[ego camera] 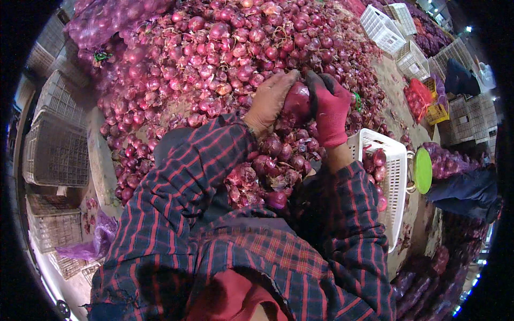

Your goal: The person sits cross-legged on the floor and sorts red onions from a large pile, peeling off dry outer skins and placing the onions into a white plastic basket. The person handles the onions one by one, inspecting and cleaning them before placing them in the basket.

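Between my two hands, at the upper middle of the head view, is a large red onion. My bare left hand curls against its left side. On my right hand is a red knit glove with dark fingertips, and its fingers touch the onion's right side. Several more red onions lie heaped just below my hands, near my lap. A broad pile of red onions spreads out beyond both hands. At my right stands a white plastic crate with some onions inside.
Purple mesh sacks of onions rest at the upper left. Plastic crates stand along the left. A green round lid or disc is beside the white crate. Far right, a person's dark-clad leg shows near a red mesh sack.
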`<state>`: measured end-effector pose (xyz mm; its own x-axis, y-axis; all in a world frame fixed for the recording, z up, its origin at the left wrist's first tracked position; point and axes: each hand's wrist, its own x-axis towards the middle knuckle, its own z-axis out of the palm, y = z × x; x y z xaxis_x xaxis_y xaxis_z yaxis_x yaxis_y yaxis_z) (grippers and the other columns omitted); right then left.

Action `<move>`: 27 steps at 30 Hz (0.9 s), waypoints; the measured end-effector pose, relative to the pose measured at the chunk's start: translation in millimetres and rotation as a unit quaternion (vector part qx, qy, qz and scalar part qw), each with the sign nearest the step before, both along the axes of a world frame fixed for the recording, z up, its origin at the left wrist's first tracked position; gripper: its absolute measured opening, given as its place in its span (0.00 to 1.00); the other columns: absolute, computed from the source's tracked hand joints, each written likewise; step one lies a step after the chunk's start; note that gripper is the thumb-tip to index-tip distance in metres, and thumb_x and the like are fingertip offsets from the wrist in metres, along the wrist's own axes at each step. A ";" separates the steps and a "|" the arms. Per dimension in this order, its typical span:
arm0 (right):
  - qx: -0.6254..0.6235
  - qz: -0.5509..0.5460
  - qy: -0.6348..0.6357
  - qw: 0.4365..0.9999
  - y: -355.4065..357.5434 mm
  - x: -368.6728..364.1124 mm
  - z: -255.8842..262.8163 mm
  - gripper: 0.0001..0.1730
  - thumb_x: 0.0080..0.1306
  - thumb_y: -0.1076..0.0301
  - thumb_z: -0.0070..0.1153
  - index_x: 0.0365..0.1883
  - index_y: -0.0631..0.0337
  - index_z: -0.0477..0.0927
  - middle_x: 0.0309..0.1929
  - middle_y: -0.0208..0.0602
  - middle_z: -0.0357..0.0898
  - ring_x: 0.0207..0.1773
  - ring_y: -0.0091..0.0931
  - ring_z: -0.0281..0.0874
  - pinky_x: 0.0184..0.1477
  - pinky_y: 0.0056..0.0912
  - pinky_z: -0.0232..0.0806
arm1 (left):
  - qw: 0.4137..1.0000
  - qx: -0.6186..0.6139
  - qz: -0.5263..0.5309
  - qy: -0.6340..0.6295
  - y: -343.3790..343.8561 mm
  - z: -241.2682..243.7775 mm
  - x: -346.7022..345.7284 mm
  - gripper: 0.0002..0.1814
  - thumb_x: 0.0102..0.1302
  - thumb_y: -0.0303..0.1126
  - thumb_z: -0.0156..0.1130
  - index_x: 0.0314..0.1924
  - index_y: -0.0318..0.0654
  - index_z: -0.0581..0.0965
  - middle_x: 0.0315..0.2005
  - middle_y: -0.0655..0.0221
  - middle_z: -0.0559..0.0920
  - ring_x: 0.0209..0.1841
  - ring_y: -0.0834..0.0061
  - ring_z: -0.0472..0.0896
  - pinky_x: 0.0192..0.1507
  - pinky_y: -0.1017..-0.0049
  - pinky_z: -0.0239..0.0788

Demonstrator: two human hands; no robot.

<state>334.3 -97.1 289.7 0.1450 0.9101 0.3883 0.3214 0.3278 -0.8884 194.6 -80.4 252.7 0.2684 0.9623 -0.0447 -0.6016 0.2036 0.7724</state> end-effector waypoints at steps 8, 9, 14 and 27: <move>0.036 0.042 -0.003 0.998 7.4 26.1 -20.6 0.25 0.73 0.49 0.52 0.49 0.63 0.82 0.42 0.31 0.84 0.42 0.20 0.78 0.45 0.23 0.69 | 0.993 -0.106 -0.038 -0.037 -25.2 42.9 -8.4 0.20 0.74 0.44 0.56 0.54 0.36 0.77 0.44 0.69 0.82 0.45 0.80 0.81 0.50 0.76 0.75; 0.008 0.070 0.037 0.997 -2.6 10.5 -8.6 0.24 0.72 0.50 0.55 0.52 0.62 0.81 0.43 0.32 0.83 0.44 0.21 0.78 0.46 0.23 0.69 | 0.994 -0.093 -0.002 -0.050 -23.6 37.5 -14.3 0.19 0.74 0.45 0.56 0.52 0.36 0.77 0.43 0.69 0.82 0.43 0.80 0.81 0.47 0.77 0.75; 0.032 0.032 -0.003 0.999 -34.5 -21.0 11.3 0.17 0.62 0.69 0.66 0.48 0.60 0.80 0.39 0.36 0.82 0.40 0.23 0.79 0.45 0.29 0.71 | 0.996 -0.071 0.017 -0.051 11.2 -21.9 -13.0 0.17 0.73 0.44 0.58 0.49 0.37 0.78 0.39 0.72 0.82 0.37 0.82 0.80 0.41 0.80 0.74; 0.069 -0.135 -0.227 0.962 3.6 49.6 -11.3 0.13 0.66 0.65 0.61 0.44 0.64 0.82 0.37 0.37 0.85 0.37 0.20 0.79 0.41 0.28 0.71 | 0.993 -0.079 0.013 -0.081 -15.1 15.9 -10.6 0.17 0.71 0.44 0.61 0.49 0.39 0.77 0.41 0.69 0.82 0.41 0.75 0.83 0.45 0.71 0.79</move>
